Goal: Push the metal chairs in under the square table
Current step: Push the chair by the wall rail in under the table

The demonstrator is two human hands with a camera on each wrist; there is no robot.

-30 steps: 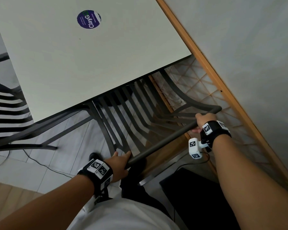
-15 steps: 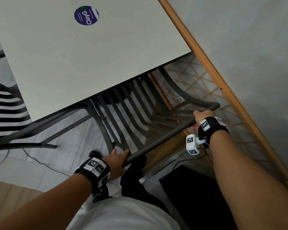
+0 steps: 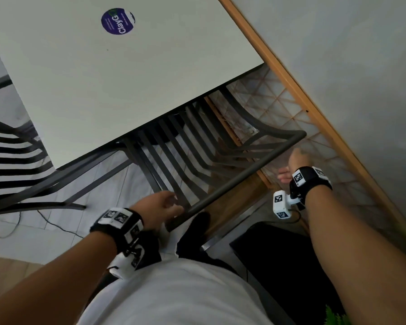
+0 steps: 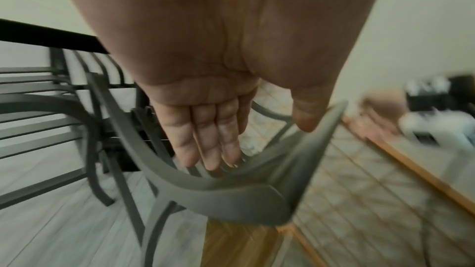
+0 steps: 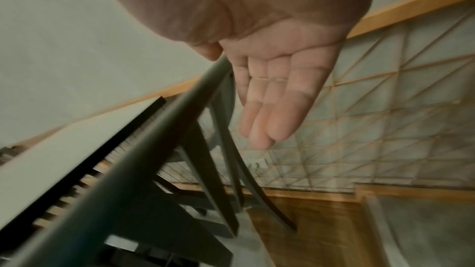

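Note:
A dark metal slatted chair (image 3: 192,158) stands with its seat partly under the near edge of the white square table (image 3: 92,85). Its top rail (image 3: 246,174) runs diagonally between my hands. My left hand (image 3: 161,205) hovers at the rail's near end with straight fingers (image 4: 205,143), off the rail (image 4: 231,196). My right hand (image 3: 295,164) is open just right of the rail's far end, fingers (image 5: 267,113) extended beside the rail (image 5: 144,155), holding nothing. A second metal chair (image 3: 12,158) is at the table's left side.
A grey wall with a wooden trim strip (image 3: 298,90) and a lattice panel (image 3: 288,106) runs close on the right. A thin cable (image 3: 42,219) lies on the pale tiled floor. A black mat (image 3: 274,256) lies by my feet.
Both hands have let go of the chair's top rail and opened, drawing back slightly. The chair's seat sits a little further under the table than a second ago.

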